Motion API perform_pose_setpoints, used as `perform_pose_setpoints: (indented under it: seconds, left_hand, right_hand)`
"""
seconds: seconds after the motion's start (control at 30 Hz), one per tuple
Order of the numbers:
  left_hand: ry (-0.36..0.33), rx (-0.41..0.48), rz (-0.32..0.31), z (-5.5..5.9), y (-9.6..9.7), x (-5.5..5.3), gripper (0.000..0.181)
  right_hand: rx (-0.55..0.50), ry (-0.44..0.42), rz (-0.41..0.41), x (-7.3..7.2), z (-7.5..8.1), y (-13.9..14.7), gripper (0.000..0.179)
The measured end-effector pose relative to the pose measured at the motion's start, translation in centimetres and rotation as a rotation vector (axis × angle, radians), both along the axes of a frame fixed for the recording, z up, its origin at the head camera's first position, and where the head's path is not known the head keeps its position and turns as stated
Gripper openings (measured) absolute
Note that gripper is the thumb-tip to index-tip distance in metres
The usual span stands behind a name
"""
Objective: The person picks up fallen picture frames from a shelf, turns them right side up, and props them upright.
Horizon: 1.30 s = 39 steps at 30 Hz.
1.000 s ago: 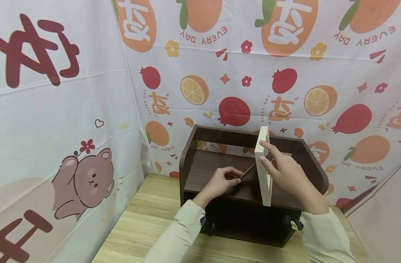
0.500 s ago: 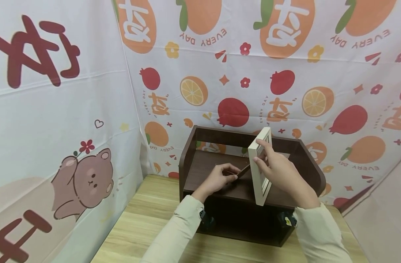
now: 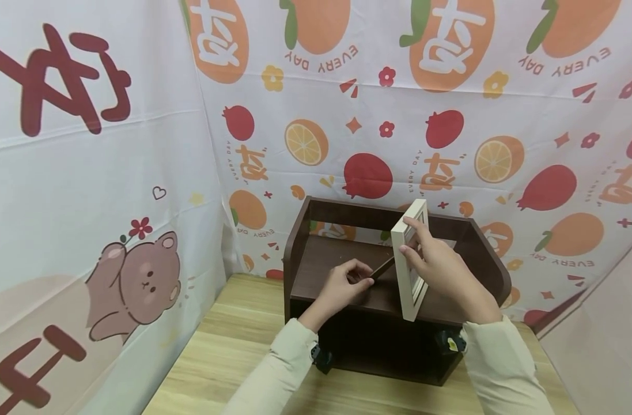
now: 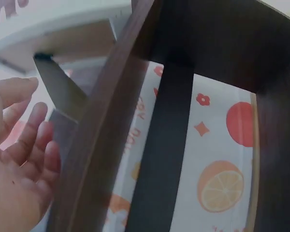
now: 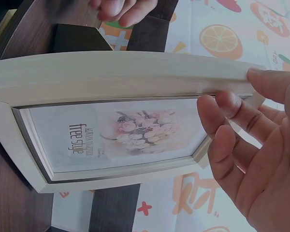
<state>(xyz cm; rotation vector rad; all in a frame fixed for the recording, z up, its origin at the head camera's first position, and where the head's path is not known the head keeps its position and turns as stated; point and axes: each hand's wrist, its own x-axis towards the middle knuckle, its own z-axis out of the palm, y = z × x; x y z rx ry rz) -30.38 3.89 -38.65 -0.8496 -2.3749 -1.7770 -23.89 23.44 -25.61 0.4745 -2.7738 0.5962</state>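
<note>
A cream picture frame (image 3: pixel 405 276) stands tilted on the top board of a dark brown desk shelf (image 3: pixel 326 256). My right hand (image 3: pixel 442 268) holds it by its edge. In the right wrist view, the frame's front shows a picture of pale pink flowers (image 5: pixel 142 130) with lettering beside it. From the frame's back sticks out a dark stand (image 3: pixel 383 268). Beside this stand is my left hand (image 3: pixel 341 285), its fingers loosely curled. In the left wrist view, the thumb lies close to the edge of the stand (image 4: pixel 60 87); whether it touches cannot be told.
The shelf has raised side walls and a back rail (image 3: pixel 357 218), with a dark compartment below. It stands on a light wooden table (image 3: pixel 243 328). Fruit-printed cloth (image 3: pixel 341 104) hangs behind, and a bear-printed cloth (image 3: pixel 87 190) on the left.
The frame has shifted a little left and turned, so more of its front shows. My left hand has drawn slightly left, its fingers loosening at the stand.
</note>
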Motion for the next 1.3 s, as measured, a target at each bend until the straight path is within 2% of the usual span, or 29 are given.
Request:
perform_pose_setpoints:
  seconds: [0.1, 0.2, 0.33, 0.5, 0.6, 0.87, 1.1, 1.3]
  left_hand:
    - [0.048, 0.013, -0.009, 0.1, 0.1, 1.1, 0.019]
    - [0.043, 0.027, -0.063, 0.3, 0.5, 2.1, 0.024]
    - [0.001, 0.019, -0.111, 0.4, 1.4, 2.9, 0.028]
    - [-0.069, 0.017, -0.134, 0.1, 2.7, 3.5, 0.030]
    - [-0.086, 0.040, -0.146, -0.2, 3.3, 3.8, 0.033]
    - [-0.051, 0.068, -0.117, -0.7, 4.7, 4.4, 0.043]
    - [-0.014, 0.036, -0.049, -1.1, 5.8, 4.5, 0.043]
    - [0.005, 0.010, 0.003, -0.9, 6.2, 4.7, 0.041]
  right_hand:
    - [0.009, 0.000, -0.006, 0.0, 0.0, 0.0, 0.057]
    - [0.009, -0.003, -0.006, -0.1, -0.1, 0.1, 0.057]
    - [-0.014, -0.010, -0.001, -0.2, -0.2, 0.1, 0.058]
    - [-0.046, -0.003, 0.012, -0.2, -0.5, 0.2, 0.058]
    - [-0.051, 0.004, 0.011, -0.1, -0.6, 0.3, 0.057]
    - [-0.058, 0.047, 0.014, -0.1, -0.5, 0.1, 0.056]
    - [-0.127, 0.043, 0.060, -0.4, -0.8, 0.1, 0.056]
    - [-0.152, 0.029, 0.061, -0.5, -0.9, 0.0, 0.057]
